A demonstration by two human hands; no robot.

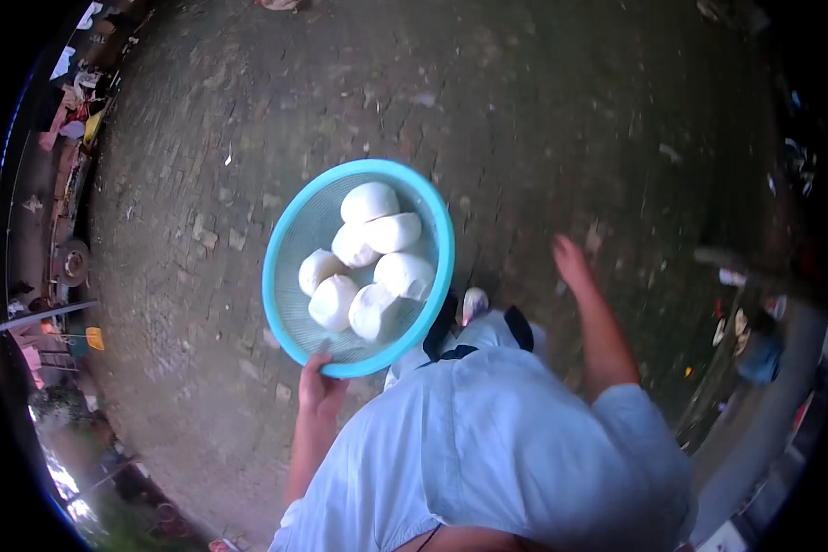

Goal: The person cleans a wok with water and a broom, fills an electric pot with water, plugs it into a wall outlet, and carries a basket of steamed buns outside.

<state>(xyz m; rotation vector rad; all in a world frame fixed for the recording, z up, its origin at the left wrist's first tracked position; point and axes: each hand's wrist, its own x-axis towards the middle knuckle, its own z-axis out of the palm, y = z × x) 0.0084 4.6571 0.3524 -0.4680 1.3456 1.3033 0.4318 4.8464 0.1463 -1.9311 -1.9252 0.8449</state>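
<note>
My left hand (318, 391) is closed on the near rim of a round, turquoise plastic sieve basket (444, 225). The fingers go under the rim, while the thumb lies over it. Inside the mesh bowl sit several white steamed buns (369, 201), some leaning against each other. The basket is held out in front of my body, a little to the left. My right hand (571, 263) hangs away from my right side over the ground, holding nothing, with its fingers loosely extended and slightly blurred.
A dark brick-paved ground (543, 120) with scattered litter stretches ahead. Along the left edge are piled goods and a wheel (71, 262). A yellow object (95, 339) is lower left. On the right stand a pale ledge (773, 405) and a blue item (761, 357).
</note>
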